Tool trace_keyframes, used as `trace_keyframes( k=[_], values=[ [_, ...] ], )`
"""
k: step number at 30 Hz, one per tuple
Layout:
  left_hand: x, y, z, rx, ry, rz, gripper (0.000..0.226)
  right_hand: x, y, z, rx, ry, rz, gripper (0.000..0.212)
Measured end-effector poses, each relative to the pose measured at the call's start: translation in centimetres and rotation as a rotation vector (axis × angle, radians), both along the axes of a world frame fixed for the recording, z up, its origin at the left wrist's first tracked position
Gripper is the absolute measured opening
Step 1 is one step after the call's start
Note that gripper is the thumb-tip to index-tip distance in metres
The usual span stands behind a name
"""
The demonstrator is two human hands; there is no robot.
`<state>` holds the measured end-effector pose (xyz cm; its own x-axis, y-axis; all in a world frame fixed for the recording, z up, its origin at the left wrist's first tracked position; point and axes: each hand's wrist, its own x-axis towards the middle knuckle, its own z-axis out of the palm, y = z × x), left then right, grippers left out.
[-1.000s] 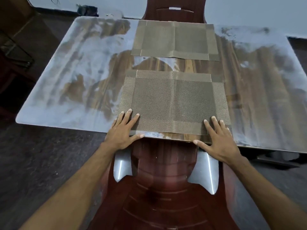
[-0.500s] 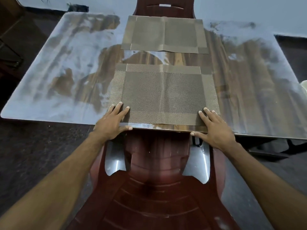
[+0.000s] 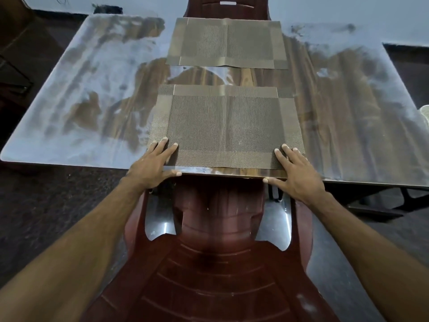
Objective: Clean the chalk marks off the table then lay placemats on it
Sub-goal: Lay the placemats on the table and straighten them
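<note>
Woven brown-gold rectangular placemat [image 3: 226,126] lies at the near edge of the glossy wood-grain surface [image 3: 348,117], centre frame, a matching second placemat [image 3: 227,44] above it near the far edge. Pale smears cover much of the top, so chalk may get trapped under the mats; a push could also skew the near mat over the lip. Left hand [image 3: 151,167] and right hand [image 3: 299,174] press its lower corners, each grip flat, fingers straight, thumbs on the edge.
</note>
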<state>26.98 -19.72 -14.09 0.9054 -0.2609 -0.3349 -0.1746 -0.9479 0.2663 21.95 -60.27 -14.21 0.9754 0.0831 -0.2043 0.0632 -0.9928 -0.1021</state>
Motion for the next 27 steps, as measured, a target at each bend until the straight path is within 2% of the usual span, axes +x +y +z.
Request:
trace_keyframes(
  k=[13,27],
  values=[
    [0.6,0.1,0.4,0.028,0.051,-0.038,0.096,0.1,-0.6,-0.8,-0.008,-0.017,-0.003,0.111],
    [0.9,-0.3,1.3,-0.049,0.059,-0.002,0.097,0.2,-0.7,-0.9,0.003,-0.001,-0.01,0.111]
  ],
)
